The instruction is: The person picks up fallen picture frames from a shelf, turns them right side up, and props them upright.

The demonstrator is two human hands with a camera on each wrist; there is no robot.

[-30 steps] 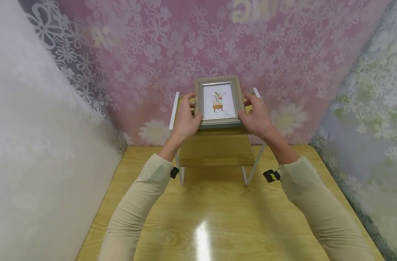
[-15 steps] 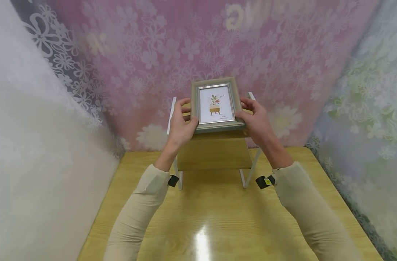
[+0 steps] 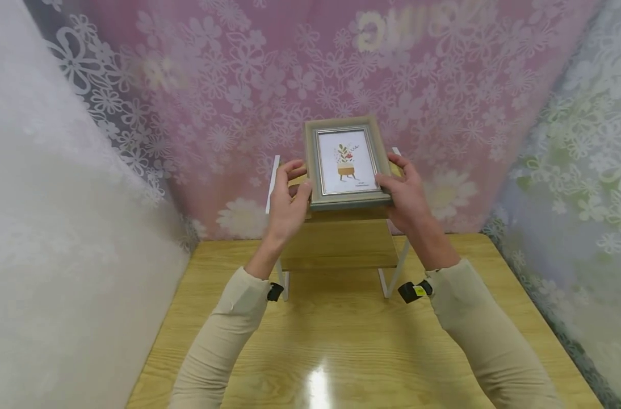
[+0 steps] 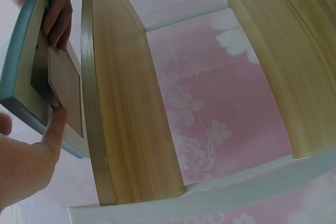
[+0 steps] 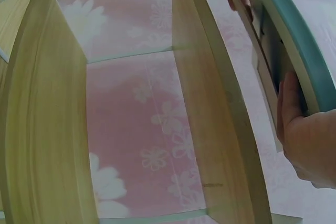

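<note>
A picture frame [image 3: 313, 165] with a beige and grey-green border and a plant print is held tilted back above the shelf's top board. My right hand [image 3: 410, 190] grips its right side, thumb on the front, fingers behind. At its left edge, my left hand [image 3: 289, 199] holds the frame between thumb and fingers. In the left wrist view a finger of the left hand [image 4: 31, 163] touches the back, by a flat panel [image 4: 67, 85] standing out from it. The right wrist view has the right hand's [image 5: 310, 135] fingers tucked behind the frame, beside that panel.
A two-tier wooden shelf [image 3: 341, 244] with white metal legs stands at the back of the wooden table [image 3: 269, 352]. Flower-print cloth [image 3: 213, 113] hangs behind it and at the right. A pale wall [image 3: 75, 227] closes off the left.
The frame has risen slightly off the shelf's top and come a little nearer. The right thumb lies further onto its front, and the left fingers have loosened a little.
</note>
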